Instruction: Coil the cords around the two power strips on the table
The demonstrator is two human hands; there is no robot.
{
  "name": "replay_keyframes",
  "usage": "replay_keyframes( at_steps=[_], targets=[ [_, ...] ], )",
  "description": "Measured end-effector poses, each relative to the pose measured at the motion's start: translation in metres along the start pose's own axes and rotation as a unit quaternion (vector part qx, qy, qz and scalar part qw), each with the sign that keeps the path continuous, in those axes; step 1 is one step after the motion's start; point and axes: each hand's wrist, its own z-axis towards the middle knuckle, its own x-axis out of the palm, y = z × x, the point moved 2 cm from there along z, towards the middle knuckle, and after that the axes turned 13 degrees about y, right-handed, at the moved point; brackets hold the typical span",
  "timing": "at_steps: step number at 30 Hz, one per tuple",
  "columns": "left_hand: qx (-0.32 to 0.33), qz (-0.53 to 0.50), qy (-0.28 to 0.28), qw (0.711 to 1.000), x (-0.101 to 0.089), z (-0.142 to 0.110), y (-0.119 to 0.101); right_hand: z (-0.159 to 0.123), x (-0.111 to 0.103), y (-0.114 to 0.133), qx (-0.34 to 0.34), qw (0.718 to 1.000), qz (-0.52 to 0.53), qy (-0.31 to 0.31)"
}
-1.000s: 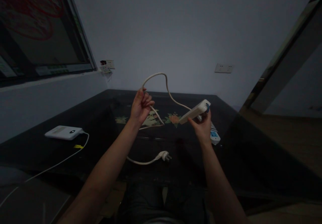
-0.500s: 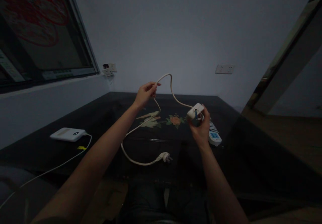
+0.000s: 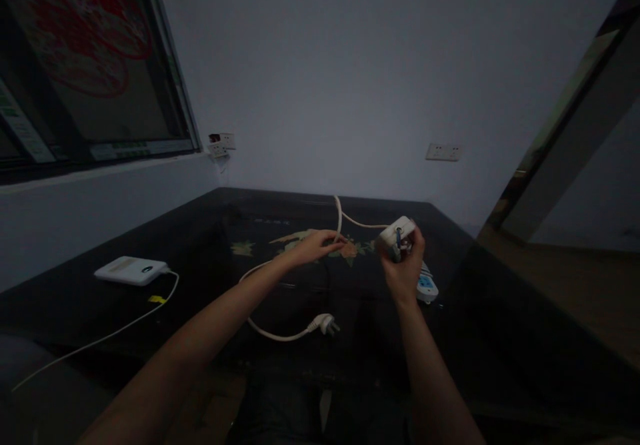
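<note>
My right hand (image 3: 404,258) grips a white power strip (image 3: 397,230) that I see end-on above the dark table. A dark blue loop hangs at its near end. From the strip a white power cord (image 3: 363,223) runs left and bends over near my left hand (image 3: 323,245). The fingers of that hand are closed on the cord, low over the painted flower. Further along, the cord curves across the table to its plug (image 3: 329,325), which lies nearer to me with its prongs pointing right.
A second white strip with blue sockets (image 3: 427,286) lies behind my right wrist. On the left, a white power bank (image 3: 133,270) has a thin white cable (image 3: 120,330) running off the table, with a yellow tag (image 3: 157,299). Wall sockets (image 3: 443,152) are at the back.
My left hand has come down and to the right with the cord, whose raised arch has dropped. My right hand has moved slightly, still holding the strip.
</note>
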Motion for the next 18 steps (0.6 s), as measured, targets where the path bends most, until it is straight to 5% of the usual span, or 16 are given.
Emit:
replay_keyframes(
  at_steps=[5,11,15,18],
  targets=[
    [0.000,-0.076,-0.029,0.997,0.009,-0.013,-0.011,0.000,0.001,0.004,-0.003,0.999,0.040,0.000],
    [-0.012,-0.206,-0.227,0.952,-0.021,-0.027,-0.016,0.003,-0.006,0.017,0.018,0.994,0.081,0.071],
    [-0.016,0.025,-0.363,0.931,-0.047,-0.033,-0.031,0.010,-0.010,0.046,0.015,0.986,0.062,0.156],
    [0.019,0.232,-0.286,0.930,-0.037,-0.034,-0.060,0.018,-0.013,0.072,0.004,0.984,0.029,0.174]
  ],
)
